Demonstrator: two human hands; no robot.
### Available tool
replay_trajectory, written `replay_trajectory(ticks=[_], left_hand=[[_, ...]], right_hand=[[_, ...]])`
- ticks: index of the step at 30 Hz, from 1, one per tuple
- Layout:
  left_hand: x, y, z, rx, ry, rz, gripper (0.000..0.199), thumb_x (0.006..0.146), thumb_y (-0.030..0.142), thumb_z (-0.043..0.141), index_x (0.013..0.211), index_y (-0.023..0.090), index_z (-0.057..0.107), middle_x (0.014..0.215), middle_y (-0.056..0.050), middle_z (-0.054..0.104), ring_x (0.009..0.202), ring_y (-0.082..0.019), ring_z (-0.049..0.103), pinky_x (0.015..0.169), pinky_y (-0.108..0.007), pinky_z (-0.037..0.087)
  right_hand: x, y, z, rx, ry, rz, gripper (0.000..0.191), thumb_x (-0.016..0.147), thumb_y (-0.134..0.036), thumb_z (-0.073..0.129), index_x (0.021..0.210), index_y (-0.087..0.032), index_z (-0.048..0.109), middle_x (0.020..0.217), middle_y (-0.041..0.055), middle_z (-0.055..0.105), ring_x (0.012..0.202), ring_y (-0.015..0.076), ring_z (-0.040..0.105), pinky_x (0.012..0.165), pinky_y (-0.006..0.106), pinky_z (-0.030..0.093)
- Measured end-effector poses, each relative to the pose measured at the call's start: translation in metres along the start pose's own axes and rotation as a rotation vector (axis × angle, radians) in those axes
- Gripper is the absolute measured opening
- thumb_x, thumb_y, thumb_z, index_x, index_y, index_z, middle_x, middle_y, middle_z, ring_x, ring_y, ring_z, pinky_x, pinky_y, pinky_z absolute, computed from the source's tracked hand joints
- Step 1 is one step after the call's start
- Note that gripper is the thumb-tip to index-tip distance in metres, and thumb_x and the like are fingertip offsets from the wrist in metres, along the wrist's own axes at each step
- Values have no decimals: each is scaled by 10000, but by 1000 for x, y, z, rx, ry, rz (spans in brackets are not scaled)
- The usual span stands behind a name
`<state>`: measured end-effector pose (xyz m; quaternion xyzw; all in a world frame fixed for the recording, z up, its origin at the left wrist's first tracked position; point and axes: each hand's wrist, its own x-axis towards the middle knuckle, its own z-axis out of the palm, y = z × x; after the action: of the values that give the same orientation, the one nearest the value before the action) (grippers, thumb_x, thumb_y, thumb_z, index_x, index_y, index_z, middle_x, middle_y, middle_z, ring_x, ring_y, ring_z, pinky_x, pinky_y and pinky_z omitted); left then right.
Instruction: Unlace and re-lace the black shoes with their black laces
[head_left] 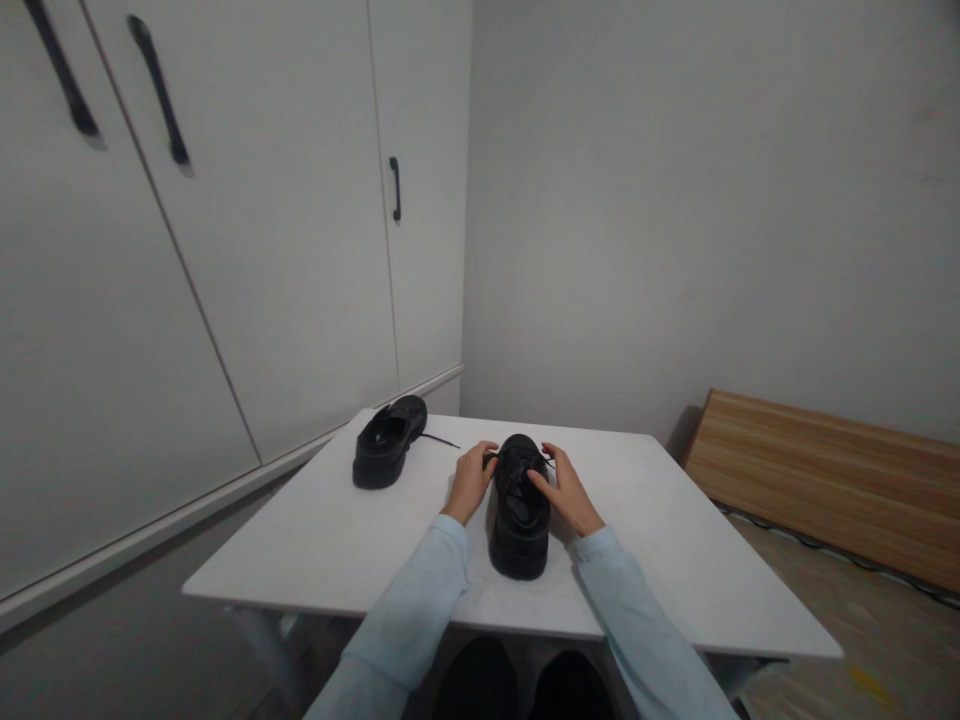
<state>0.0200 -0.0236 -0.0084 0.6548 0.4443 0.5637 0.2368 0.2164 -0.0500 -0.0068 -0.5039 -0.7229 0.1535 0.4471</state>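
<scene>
A black lace-up shoe (pixel 519 540) stands on the white table in front of me, heel toward me and toe pointing away. My left hand (pixel 471 482) is at its left side, with thumb and fingers closed around a dark shoelace end. On the other side, my right hand (pixel 568 490) has its thumb on the lacing and its fingers apart from the thumb, beside the shoe near another bit of lace. The matching black shoe (pixel 381 450) sits at the table's far left, one lace trailing to the right.
The white table (pixel 300 555) is bounded on the left by white cabinets (pixel 285 250) with dark handles. A grey wall (pixel 675 200) stands behind. At the right, a wood-grain board (pixel 825 480) leans low above the floor, with a dark cable along its lower edge.
</scene>
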Motion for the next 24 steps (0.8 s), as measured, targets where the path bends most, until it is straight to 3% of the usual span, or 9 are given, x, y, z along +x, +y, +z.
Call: replay_trajectory(ticks=[3, 11, 19, 24], left_hand=[[2, 0, -2, 83, 54, 44, 185, 723, 92, 592, 809, 216, 700, 796, -58, 686, 763, -205, 631, 778, -344, 475], [8, -7, -12, 113, 290, -54, 212, 734, 62, 520, 776, 203, 672, 796, -53, 661, 818, -208, 613, 845, -361, 457], [12, -1, -24, -112, 554, -139, 177, 807, 144, 478, 911, 187, 614, 822, -36, 638, 697, -137, 621, 673, -248, 485], [13, 3, -28, -184, 693, -128, 156, 826, 201, 485, 958, 188, 567, 882, -39, 625, 719, -132, 621, 675, -242, 486]], right_hand=[[0, -1, -1, -12, -11, 4, 600, 811, -535, 540, 1292, -200, 414, 1300, 137, 513, 1214, 278, 469, 1040, 487, 340], [-1, -2, -2, -21, -24, 19, 617, 814, -543, 528, 1297, -177, 409, 1295, 144, 520, 1220, 285, 468, 1042, 489, 336], [-1, -2, -3, -1, -24, 21, 573, 819, -526, 521, 1282, -201, 434, 1254, 115, 554, 1186, 272, 495, 1024, 471, 359], [-2, -3, -3, 2, -20, 20, 562, 819, -519, 523, 1281, -209, 441, 1251, 110, 557, 1176, 270, 503, 1021, 470, 361]])
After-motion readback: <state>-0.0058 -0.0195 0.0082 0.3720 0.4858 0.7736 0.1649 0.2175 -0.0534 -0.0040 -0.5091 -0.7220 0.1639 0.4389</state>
